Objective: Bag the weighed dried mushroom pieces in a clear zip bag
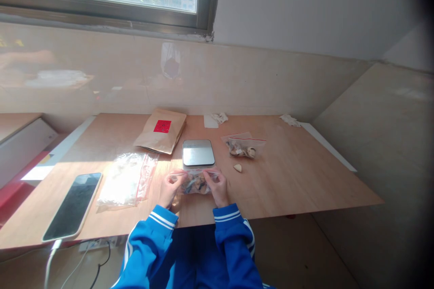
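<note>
Just behind the zip bag (195, 186), steel scale (198, 151), kraft envelope (169, 141)

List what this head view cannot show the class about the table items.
Head view:
- Pieces inside the held zip bag: partly hidden by the left hand and right hand.
- Pieces in the second zip bag: too small, blurred by plastic.
- Kitchen scale readout: none visible, glare on top.
- Red label on the kraft envelope: any writing too small.
</note>
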Demonstrator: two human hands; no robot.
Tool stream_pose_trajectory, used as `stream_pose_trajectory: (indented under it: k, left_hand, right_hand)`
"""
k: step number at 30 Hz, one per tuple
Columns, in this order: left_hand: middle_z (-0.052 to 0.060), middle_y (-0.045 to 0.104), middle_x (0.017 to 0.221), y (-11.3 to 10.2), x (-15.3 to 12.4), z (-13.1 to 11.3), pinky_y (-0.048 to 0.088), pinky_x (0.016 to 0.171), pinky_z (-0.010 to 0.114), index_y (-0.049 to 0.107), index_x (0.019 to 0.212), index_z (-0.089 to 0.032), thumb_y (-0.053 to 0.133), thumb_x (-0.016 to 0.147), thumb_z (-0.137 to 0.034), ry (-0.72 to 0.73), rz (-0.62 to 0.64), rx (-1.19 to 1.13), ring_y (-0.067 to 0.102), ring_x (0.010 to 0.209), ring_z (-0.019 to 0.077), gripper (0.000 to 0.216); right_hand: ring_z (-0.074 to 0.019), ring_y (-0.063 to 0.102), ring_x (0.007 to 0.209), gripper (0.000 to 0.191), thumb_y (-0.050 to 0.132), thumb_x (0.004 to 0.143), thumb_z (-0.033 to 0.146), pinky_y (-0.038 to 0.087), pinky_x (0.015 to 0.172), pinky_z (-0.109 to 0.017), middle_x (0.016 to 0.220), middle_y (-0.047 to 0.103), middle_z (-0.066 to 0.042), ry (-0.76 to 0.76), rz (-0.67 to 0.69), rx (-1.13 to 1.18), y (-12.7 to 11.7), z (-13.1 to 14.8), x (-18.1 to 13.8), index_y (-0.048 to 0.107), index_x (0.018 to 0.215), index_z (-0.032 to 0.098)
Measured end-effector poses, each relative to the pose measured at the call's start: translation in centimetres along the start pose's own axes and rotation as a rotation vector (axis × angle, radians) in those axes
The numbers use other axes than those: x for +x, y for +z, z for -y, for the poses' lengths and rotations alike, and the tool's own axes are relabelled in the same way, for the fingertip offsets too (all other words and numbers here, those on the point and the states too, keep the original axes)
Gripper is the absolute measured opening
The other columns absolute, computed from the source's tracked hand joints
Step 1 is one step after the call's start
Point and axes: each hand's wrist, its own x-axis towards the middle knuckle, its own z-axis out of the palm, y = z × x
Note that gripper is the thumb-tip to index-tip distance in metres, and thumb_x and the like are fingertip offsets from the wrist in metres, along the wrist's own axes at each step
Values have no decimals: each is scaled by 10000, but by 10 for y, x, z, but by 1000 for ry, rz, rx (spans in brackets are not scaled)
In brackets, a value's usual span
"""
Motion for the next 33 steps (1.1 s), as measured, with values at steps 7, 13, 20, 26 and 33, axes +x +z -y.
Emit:
stream_pose_trajectory:
  k: [7, 13, 20, 26, 33]
  left_hand:
    - [80, 697, 895, -1, 0, 0, 542, 680, 280, 697, 850, -136, 780, 642, -407, -10, -3, -8, 650, 821, 197, 352]
    - [89, 714, 943, -2, -3, -10, 535, 763, 302, 727, 911, -137, 781, 649, -382, -49, 91, -13, 647, 896, 223, 363]
    - [85, 708, 908, -1, -1, -8, 514, 801, 305, 741, 810, -138, 784, 642, -347, 18, 97, 36, 636, 895, 221, 272]
    - [97, 709, 919, -1, -3, -10, 513, 789, 306, 729, 789, -131, 791, 620, -377, 6, 26, 29, 637, 898, 223, 305]
    - [108, 715, 885, 1, -3, -11, 533, 738, 304, 720, 784, -118, 803, 583, -413, 1, -7, 57, 656, 851, 222, 366]
  right_hand:
    - [-204, 600, 819, 215, 652, 803, 394, 497, 770, -347, 805, 660, -52, 24, 2, 11, 0, 1, 0, 708, 786, 186]
    - [-202, 640, 826, 252, 671, 793, 407, 521, 747, -329, 884, 685, -49, 165, 101, 120, -4, 8, -1, 716, 920, 193]
    - [-192, 608, 812, 188, 680, 797, 385, 501, 728, -311, 797, 632, -28, 74, 150, 64, -2, 10, 0, 728, 796, 203]
    - [-192, 601, 826, 159, 673, 809, 364, 496, 744, -324, 832, 632, -32, 31, 194, 41, -3, 9, 0, 740, 834, 222]
    - [-182, 594, 798, 184, 670, 803, 381, 495, 726, -309, 795, 622, -26, 19, 169, 18, -1, 3, 0, 747, 807, 215]
